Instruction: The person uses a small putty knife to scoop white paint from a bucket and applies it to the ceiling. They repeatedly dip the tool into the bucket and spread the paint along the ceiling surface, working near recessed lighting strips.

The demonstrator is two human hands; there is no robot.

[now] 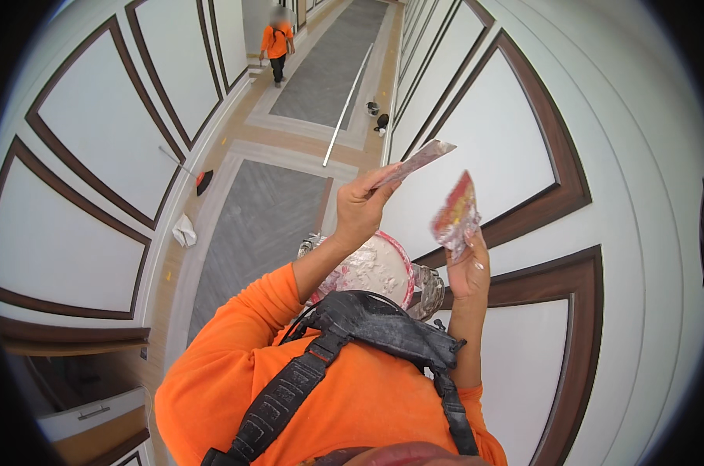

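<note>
My left hand (358, 208) is closed around a flat putty knife (419, 162), its smeared blade tilted up toward the right wall. To the right, my right hand (470, 266) grips a red and yellow putty knife (455, 208) crusted with pale filler; motion blurs it slightly. The two blades are apart, and neither touches the wall panel (503, 116). Below and between my hands stands a bucket (408, 260) with a red rim, holding thick white putty (371, 268). My left forearm passes over part of its left side.
Putty-smeared shoes (428, 293) flank the bucket. A long pale strip (347, 105) lies along the corridor floor. At the left wall are a broom (203, 182) and a white bag (184, 231). Small dark items (381, 123) lie by the right wall. A person in orange (277, 43) stands farther off.
</note>
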